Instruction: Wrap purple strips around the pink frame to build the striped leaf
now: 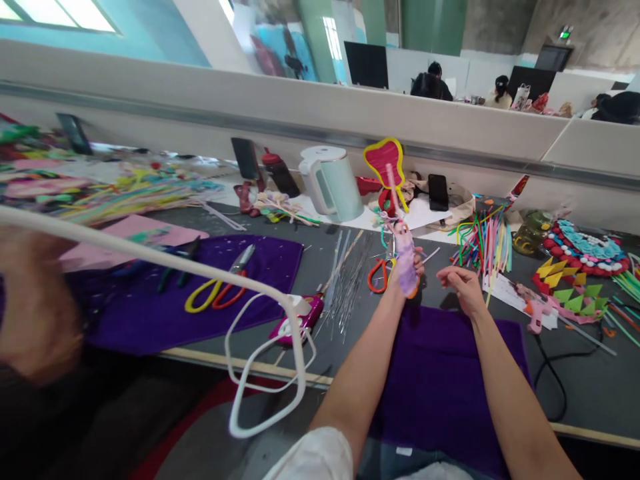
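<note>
My left hand (pixel 397 275) is closed around a fuzzy pink and lilac craft piece (pixel 407 261) held upright above the table. An orange bit shows at its lower end, and a pink stalk (pixel 393 190) rises above its top. To the right, apart from the piece, my right hand (pixel 465 288) has its fingers bent together in a pinch; whether anything small is between them I cannot make out. Beneath my forearms lies a purple cloth (pixel 450 380). Orange-handled scissors (pixel 379 279) rest just left of my left hand.
A blurred hand of another person (pixel 40 313) is at the left, near a looping white cord (pixel 260 283). Pipe cleaners (pixel 493 243) and a pink glue gun (pixel 537 310) lie to the right. A kettle (pixel 333 183) stands behind; yellow-red scissors (pixel 220 287) lie on another purple cloth.
</note>
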`<state>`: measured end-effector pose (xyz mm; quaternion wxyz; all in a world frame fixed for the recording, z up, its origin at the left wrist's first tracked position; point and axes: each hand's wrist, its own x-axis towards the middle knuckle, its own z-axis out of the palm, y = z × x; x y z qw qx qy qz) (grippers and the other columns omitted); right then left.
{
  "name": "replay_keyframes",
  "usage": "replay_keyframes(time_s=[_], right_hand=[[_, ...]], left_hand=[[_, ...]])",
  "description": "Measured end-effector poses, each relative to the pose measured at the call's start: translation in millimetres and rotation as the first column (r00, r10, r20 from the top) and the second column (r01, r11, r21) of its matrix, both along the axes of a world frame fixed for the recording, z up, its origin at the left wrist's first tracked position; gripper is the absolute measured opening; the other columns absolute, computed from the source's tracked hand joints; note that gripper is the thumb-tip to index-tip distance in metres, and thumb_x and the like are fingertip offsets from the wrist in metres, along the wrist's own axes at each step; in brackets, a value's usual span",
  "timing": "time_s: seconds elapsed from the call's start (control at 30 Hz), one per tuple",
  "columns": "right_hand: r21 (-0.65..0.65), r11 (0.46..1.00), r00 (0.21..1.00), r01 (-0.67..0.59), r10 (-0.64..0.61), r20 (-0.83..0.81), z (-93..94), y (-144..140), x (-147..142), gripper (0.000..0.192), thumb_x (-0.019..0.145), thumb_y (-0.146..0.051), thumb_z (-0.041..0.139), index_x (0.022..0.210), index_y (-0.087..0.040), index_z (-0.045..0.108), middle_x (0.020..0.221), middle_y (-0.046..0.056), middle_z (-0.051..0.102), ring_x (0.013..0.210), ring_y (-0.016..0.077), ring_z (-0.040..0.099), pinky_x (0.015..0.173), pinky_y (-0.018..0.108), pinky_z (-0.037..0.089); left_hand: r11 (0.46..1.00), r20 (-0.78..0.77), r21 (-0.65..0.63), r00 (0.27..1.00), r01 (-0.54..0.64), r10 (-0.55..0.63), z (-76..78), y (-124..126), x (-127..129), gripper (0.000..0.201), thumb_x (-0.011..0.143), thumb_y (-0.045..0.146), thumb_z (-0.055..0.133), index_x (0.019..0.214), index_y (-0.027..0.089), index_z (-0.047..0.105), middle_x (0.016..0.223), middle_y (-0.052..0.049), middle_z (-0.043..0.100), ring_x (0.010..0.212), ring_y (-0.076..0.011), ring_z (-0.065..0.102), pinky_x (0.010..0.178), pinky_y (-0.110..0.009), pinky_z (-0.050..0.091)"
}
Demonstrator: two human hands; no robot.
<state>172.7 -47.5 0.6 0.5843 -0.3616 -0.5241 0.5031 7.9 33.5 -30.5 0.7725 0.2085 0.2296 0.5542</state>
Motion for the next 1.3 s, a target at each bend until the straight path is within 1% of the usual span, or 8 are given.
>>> replay_keyframes(time_s=[0.17, 0.4, 0.63, 0.77, 0.83, 1.0, 1.13, 1.3], right_hand=[[-0.078, 0.996, 0.998, 0.053, -0.051, 0.022, -10.3, 4, -9, 0.029, 0.076, -0.047, 0.067, 0.076, -0.019, 0.074, 0.073, 0.003, 0.068, 0.059, 0.0113, 0.054, 0.053, 0.023, 0.046], [-0.166, 0.977, 0.984, 0.137, -0.154, -0.094, -13.4, 13, -6, 0.027, 0.073, -0.046, 0.069, 0.073, -0.019, 0.072, 0.072, 0.002, 0.067, 0.055, 0.0075, 0.052, 0.049, 0.019, 0.044], [-0.146, 0.981, 0.985, 0.125, -0.14, -0.097, -12.7, 12, -11, 0.027, 0.075, -0.046, 0.068, 0.082, -0.02, 0.072, 0.079, 0.002, 0.066, 0.056, 0.0069, 0.051, 0.047, 0.018, 0.043], [-0.136, 0.988, 0.986, 0.074, -0.093, -0.136, -8.8, 9, -6, 0.038, 0.079, -0.054, 0.06, 0.094, -0.02, 0.07, 0.087, 0.004, 0.067, 0.06, 0.0089, 0.053, 0.047, 0.02, 0.043], [-0.123, 0.99, 0.989, 0.073, -0.088, -0.12, -7.1, 8, -2, 0.042, 0.079, -0.056, 0.058, 0.096, -0.02, 0.069, 0.08, 0.003, 0.065, 0.055, 0.0084, 0.049, 0.043, 0.019, 0.039], [-0.116, 0.962, 0.969, 0.248, -0.246, 0.032, -11.9, 14, 9, 0.038, 0.072, -0.053, 0.067, 0.085, -0.017, 0.069, 0.061, -0.003, 0.054, 0.046, 0.0066, 0.037, 0.038, 0.02, 0.031], [-0.17, 0.896, 0.912, 0.41, -0.402, 0.08, -21.8, 22, 18, 0.043, 0.069, -0.056, 0.066, 0.08, -0.015, 0.068, 0.061, -0.002, 0.058, 0.047, 0.0081, 0.04, 0.04, 0.021, 0.033], [-0.198, 0.858, 0.881, 0.474, -0.461, 0.108, -29.5, 27, 26, 0.042, 0.066, -0.054, 0.068, 0.078, -0.014, 0.068, 0.058, -0.002, 0.057, 0.046, 0.008, 0.039, 0.039, 0.021, 0.032]], left_hand=[[0.993, 0.199, -0.046, 0.975, 0.11, -0.099, 2.4, -2, -5, 0.018, 0.09, 0.013, 0.04, 0.083, 0.015, 0.056, 0.061, 0.001, 0.039, 0.047, -0.0083, 0.034, 0.043, -0.019, 0.029], [0.982, 0.261, -0.037, 0.951, 0.184, -0.168, -5.7, 0, -9, 0.021, 0.091, 0.011, 0.035, 0.081, 0.015, 0.054, 0.061, 0.001, 0.037, 0.046, -0.0076, 0.032, 0.042, -0.017, 0.028], [0.981, 0.086, -0.099, 0.984, 0.165, -0.157, 0.2, -1, -7, 0.019, 0.088, 0.025, 0.047, 0.081, 0.012, 0.059, 0.06, -0.001, 0.047, 0.047, -0.0091, 0.043, 0.039, -0.018, 0.031], [0.992, -0.041, -0.12, 0.998, 0.033, -0.038, -0.6, 1, 1, 0.005, 0.077, 0.017, 0.063, 0.077, 0.012, 0.061, 0.058, -0.001, 0.056, 0.048, -0.0094, 0.051, 0.044, -0.019, 0.039], [0.992, -0.074, -0.121, 0.997, -0.035, 0.027, -2.7, 2, 3, 0.007, 0.072, 0.013, 0.067, 0.078, 0.012, 0.063, 0.059, -0.001, 0.062, 0.051, -0.0108, 0.056, 0.051, -0.021, 0.046], [0.987, -0.197, -0.113, 0.976, -0.116, 0.092, -2.2, 3, -1, 0.011, 0.067, 0.015, 0.073, 0.076, 0.012, 0.067, 0.063, -0.004, 0.069, 0.057, -0.0149, 0.063, 0.062, -0.026, 0.05], [0.995, -0.294, -0.043, 0.953, -0.089, 0.072, 2.6, -2, -2, 0.018, 0.061, 0.021, 0.079, 0.073, 0.012, 0.068, 0.062, -0.003, 0.068, 0.052, -0.0123, 0.06, 0.055, -0.025, 0.046], [0.992, -0.343, -0.018, 0.932, -0.127, 0.114, 4.2, -7, 5, 0.026, 0.053, 0.024, 0.084, 0.069, 0.013, 0.067, 0.058, 0.0, 0.065, 0.049, -0.01, 0.057, 0.049, -0.021, 0.041]])
